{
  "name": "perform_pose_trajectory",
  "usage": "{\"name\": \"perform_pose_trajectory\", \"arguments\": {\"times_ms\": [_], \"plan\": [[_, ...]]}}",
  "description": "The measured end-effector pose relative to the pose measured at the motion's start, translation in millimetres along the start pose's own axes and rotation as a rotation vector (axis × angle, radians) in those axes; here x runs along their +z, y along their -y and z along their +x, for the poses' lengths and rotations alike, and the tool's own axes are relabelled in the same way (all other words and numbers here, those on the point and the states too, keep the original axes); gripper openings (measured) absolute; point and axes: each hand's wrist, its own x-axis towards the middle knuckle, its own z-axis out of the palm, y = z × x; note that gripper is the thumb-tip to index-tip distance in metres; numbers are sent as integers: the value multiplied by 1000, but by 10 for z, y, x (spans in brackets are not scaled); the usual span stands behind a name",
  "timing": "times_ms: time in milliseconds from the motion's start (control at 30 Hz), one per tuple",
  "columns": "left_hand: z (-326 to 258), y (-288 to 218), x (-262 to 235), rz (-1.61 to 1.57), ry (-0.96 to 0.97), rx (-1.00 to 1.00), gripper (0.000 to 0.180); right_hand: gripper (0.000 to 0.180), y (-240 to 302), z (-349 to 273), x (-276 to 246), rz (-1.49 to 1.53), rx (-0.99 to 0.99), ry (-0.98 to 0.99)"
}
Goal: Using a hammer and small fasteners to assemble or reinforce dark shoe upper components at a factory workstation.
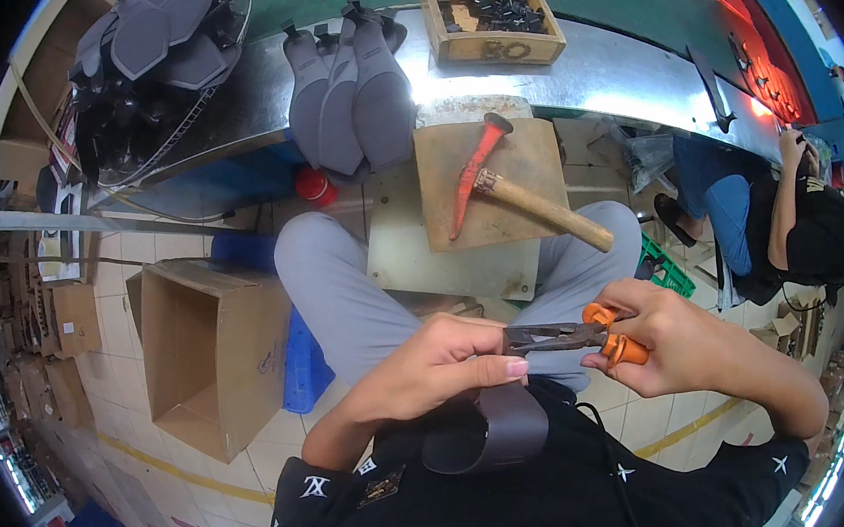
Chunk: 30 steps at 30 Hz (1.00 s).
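Observation:
My right hand [677, 333] is closed around the orange handles of a pair of pliers [561, 338], whose dark jaws point left. My left hand [440, 357] pinches a dark brown shoe strap [519, 426], which hangs in a curve below the thumb in front of my black shirt. The pliers' jaws meet the top of the strap at my left fingertips; the exact point of grip is hidden there. Ahead of both hands, a hammer [527, 206] with a red head and wooden handle rests across a tan board [447, 223] between my knees.
Grey soles [380, 102] overhang the metal bench edge [263, 107], with more piled in a rack [162, 40] at left. A wooden box [494, 51] holds small black parts. An open cardboard box [219, 351] stands left on the floor. At right another person [821, 229] works seated.

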Motion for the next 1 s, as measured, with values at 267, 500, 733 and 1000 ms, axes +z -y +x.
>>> {"name": "perform_pose_trajectory", "arguments": {"times_ms": [267,500,733,1000], "plan": [[-13,-13,67,-253,-80,74,21,34,-63,44,-218,184,12,80],[-15,-152,109,-18,-97,292,27,34,-1291,371,-777,25,293,-610],[21,-324,178,59,-31,218,25,42,-3253,946,-1286,-565,420,-719],[96,-455,302,-25,-40,73,28,36,-1232,808,-281,402,-276,-785]]}}
